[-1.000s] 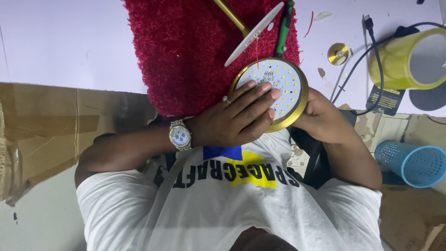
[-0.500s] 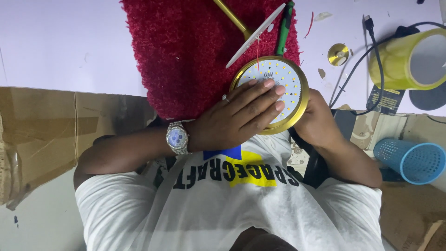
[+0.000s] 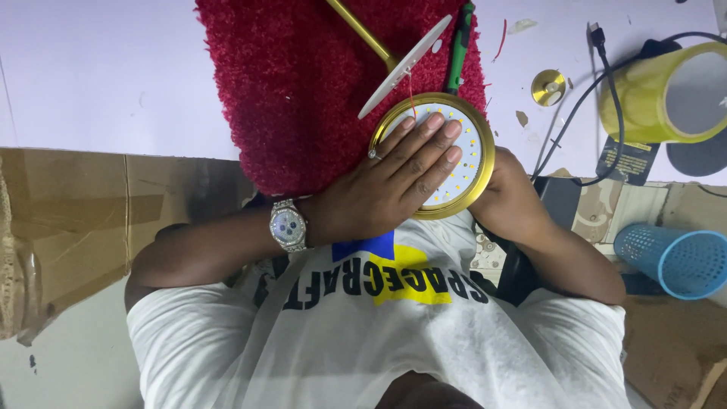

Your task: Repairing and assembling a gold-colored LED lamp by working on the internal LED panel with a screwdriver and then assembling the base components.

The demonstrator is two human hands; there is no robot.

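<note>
Nearest the camera, a white printed shirt (image 3: 379, 333) is seen, and a silver wristwatch (image 3: 288, 225) is worn on the left wrist. Just beyond it, the left hand (image 3: 379, 185) is laid flat over a round gold-rimmed lamp disc (image 3: 466, 163); its fingers (image 3: 424, 144) are held together and stretched across the white face, pressing on it rather than clamped around it. The right hand (image 3: 511, 197) is cupped against the disc's near right edge, but its fingers are hidden beneath the rim, so it cannot be told whether they are closed on it.

The disc is held at the near end of a red shaggy mat (image 3: 303, 91), above the lap. It is judged to be light and stiff, with a smooth metal rim that could slip; the dotted white face looks easily marked or cracked, so the rim is judged the better place to be gripped, with the face only steadied by a flat palm.

Farther off, a white cover plate (image 3: 405, 67), a gold stem (image 3: 360, 30) and a green-handled tool (image 3: 458, 53) are lying on the mat. On the desk (image 3: 98, 76) to the right, a small gold cap (image 3: 547, 86), a black cable (image 3: 575, 113) and a yellow tape roll (image 3: 663, 95) are seen; a blue basket (image 3: 674, 261) is set lower down.
</note>
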